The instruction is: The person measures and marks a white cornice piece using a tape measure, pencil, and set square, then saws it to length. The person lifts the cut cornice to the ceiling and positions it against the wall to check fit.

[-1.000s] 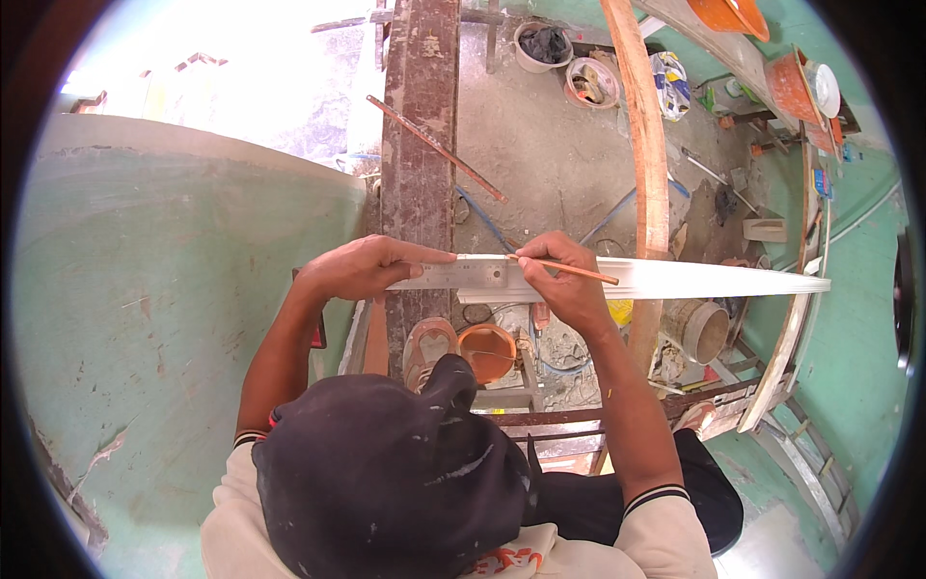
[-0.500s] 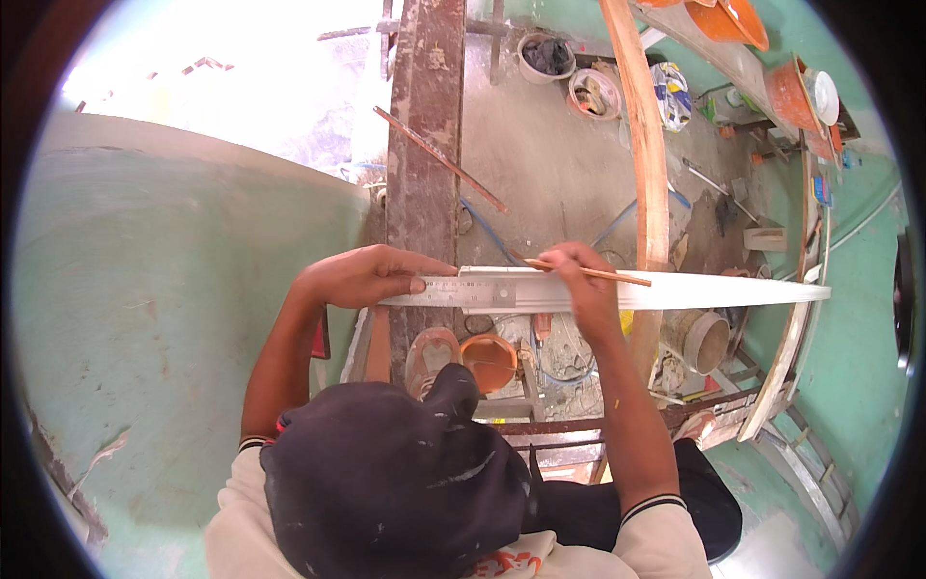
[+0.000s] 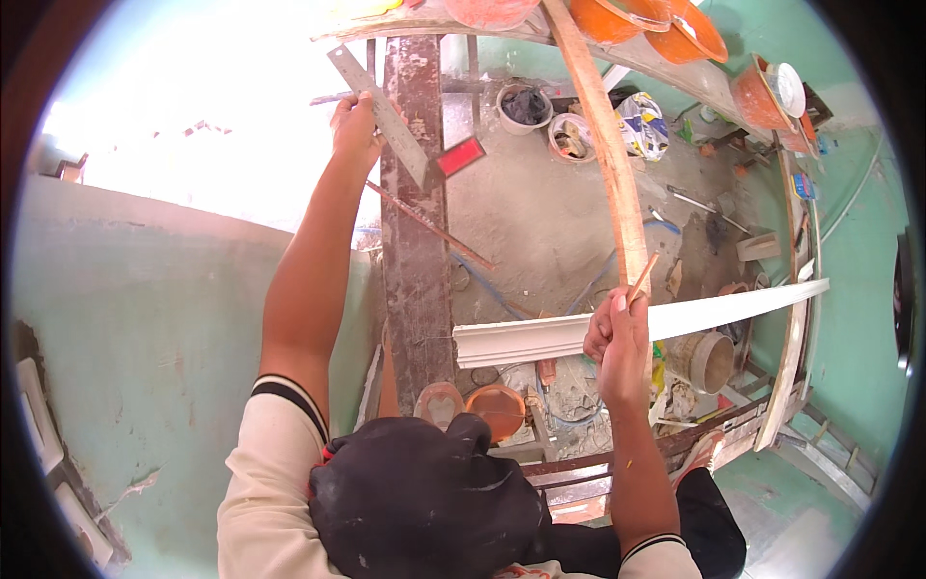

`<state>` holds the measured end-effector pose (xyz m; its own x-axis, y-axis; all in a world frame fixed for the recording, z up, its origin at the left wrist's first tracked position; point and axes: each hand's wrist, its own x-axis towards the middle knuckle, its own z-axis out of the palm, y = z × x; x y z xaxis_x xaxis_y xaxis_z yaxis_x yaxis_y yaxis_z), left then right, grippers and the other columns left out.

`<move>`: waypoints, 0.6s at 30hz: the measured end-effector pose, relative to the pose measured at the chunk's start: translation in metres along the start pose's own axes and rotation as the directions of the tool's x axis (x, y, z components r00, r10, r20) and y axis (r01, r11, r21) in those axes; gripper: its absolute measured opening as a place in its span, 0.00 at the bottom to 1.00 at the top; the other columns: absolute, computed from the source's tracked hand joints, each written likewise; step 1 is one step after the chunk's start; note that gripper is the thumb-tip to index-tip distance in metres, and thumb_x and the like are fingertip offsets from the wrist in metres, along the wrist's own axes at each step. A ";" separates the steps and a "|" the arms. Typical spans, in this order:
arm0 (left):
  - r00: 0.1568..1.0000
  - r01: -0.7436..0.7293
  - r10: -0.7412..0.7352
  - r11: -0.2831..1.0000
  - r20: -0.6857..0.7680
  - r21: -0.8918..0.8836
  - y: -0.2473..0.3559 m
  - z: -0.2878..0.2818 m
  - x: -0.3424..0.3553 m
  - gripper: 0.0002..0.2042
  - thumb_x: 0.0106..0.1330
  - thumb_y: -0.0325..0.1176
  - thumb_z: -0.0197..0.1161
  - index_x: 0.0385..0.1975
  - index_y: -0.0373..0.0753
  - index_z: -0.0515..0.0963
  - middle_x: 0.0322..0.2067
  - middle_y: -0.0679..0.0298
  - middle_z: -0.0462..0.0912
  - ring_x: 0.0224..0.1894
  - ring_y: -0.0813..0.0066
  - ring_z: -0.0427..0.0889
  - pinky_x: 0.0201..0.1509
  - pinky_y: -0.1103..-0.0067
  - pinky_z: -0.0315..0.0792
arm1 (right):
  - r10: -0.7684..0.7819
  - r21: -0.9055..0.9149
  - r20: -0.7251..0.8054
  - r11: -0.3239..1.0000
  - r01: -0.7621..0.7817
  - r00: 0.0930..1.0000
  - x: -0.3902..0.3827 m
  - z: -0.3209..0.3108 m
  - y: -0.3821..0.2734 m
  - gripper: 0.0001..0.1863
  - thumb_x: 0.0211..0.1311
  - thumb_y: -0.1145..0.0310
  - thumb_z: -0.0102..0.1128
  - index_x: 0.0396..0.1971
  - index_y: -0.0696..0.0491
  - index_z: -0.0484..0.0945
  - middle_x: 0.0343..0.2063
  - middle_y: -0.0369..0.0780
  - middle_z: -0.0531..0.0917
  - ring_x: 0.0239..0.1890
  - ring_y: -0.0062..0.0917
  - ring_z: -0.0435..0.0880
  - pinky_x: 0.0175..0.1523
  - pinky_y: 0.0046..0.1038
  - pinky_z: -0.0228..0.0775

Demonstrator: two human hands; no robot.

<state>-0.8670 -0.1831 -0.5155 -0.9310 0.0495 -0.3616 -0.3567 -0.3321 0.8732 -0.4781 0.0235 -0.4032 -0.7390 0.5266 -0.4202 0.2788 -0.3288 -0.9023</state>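
Note:
My left hand [image 3: 357, 125] is raised at the upper left, closed on a metal try square [image 3: 395, 130] with a red handle [image 3: 460, 155], over the weathered brown plank [image 3: 415, 251]. My right hand [image 3: 617, 343] is closed on an orange pencil [image 3: 642, 275], over a white grooved moulding strip [image 3: 733, 305] that lies crosswise and reaches out to the right. Whether my fingers also grip the strip I cannot tell. A pale wooden beam [image 3: 608, 145] runs lengthwise under the strip.
Orange tubs [image 3: 694, 39] stand on a board along the top right. Below lie buckets [image 3: 526, 106], a bag [image 3: 641, 125], hoses and debris on the dusty floor [image 3: 511, 222]. An orange bowl [image 3: 495, 410] and a cylindrical bucket [image 3: 699, 362] sit low. Green walls [image 3: 116, 309] flank both sides.
My left hand has left the moulding and swung up and forward with the square. The strip's left end now sits lower. My right hand has moved down, with the pencil tilted more upright.

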 end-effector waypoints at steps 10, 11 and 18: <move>0.933 0.119 -0.083 0.990 -0.349 0.081 -0.063 -0.039 0.075 0.16 0.74 0.28 0.59 0.59 0.36 0.71 0.45 0.54 0.85 0.45 0.60 0.88 0.48 0.61 0.83 | -0.539 0.270 0.219 0.835 0.480 0.814 -0.034 -0.022 -0.035 0.21 0.80 0.58 0.52 0.59 0.59 0.76 0.27 0.34 0.72 0.28 0.19 0.69 0.29 0.25 0.60; 0.937 0.158 -0.108 0.979 -0.331 0.130 -0.064 -0.045 0.080 0.16 0.73 0.27 0.60 0.59 0.36 0.72 0.45 0.53 0.84 0.46 0.59 0.87 0.48 0.62 0.83 | -0.618 0.354 0.208 0.770 0.531 0.758 -0.038 -0.020 -0.045 0.20 0.79 0.57 0.53 0.55 0.59 0.78 0.25 0.33 0.71 0.27 0.19 0.68 0.28 0.25 0.59; 0.935 0.318 -0.254 0.910 -0.248 0.267 -0.073 -0.059 0.086 0.14 0.72 0.28 0.60 0.56 0.33 0.74 0.49 0.53 0.81 0.49 0.59 0.83 0.57 0.60 0.79 | -0.778 0.376 0.250 0.627 0.682 0.577 -0.091 0.016 -0.131 0.07 0.69 0.64 0.67 0.43 0.45 0.87 0.24 0.31 0.74 0.27 0.18 0.70 0.29 0.20 0.60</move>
<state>-0.9164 -0.2098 -0.6297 -0.7606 -0.1026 -0.6411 -0.6414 -0.0346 0.7664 -0.4572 0.0060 -0.2450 -0.7966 0.3632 0.4832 -0.5599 -0.1420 -0.8163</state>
